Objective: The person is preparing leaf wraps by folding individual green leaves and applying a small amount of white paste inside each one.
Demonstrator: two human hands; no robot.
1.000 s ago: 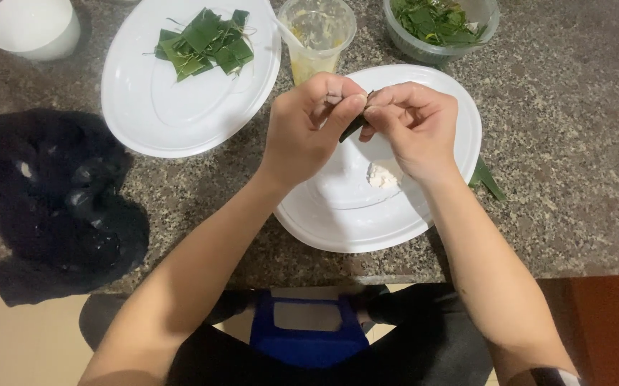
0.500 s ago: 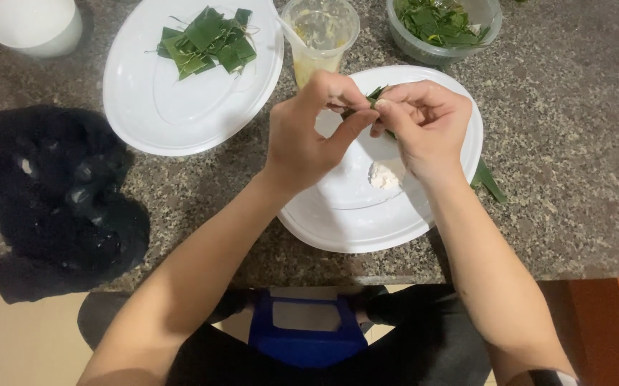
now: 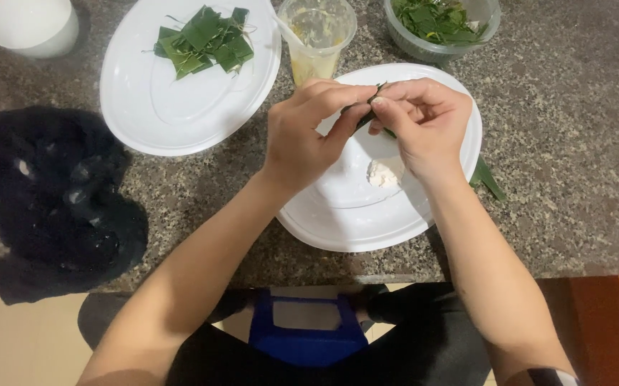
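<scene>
1. From the head view, both hands meet above the near white plate [image 3: 424, 221], so anything that drops should land on it. The left hand [image 3: 302, 139] pinches one end of a narrow green leaf strip [image 3: 367, 114] between thumb and forefinger; the right hand [image 3: 424, 125] pinches the other end, fingertips pressed together, which keeps the strip taut and raised off the plate.
2. A small lump of white filling [image 3: 384, 171] sits on that plate just below the hands, within easy reach. A loose leaf [image 3: 487, 179] pokes out from under the plate's right rim.
3. The far white plate [image 3: 145, 107] holds folded leaf parcels [image 3: 206, 39], flat, angular and glossy green.
4. Further back stand a clear plastic cup [image 3: 317, 36], a clear bowl of cut leaves [image 3: 438, 21] and a white bowl [image 3: 31, 25].
5. The speckled granite counter [image 3: 574, 143] looks hard and polished; a crumpled black cloth [image 3: 52, 193] lies limp at the left.
</scene>
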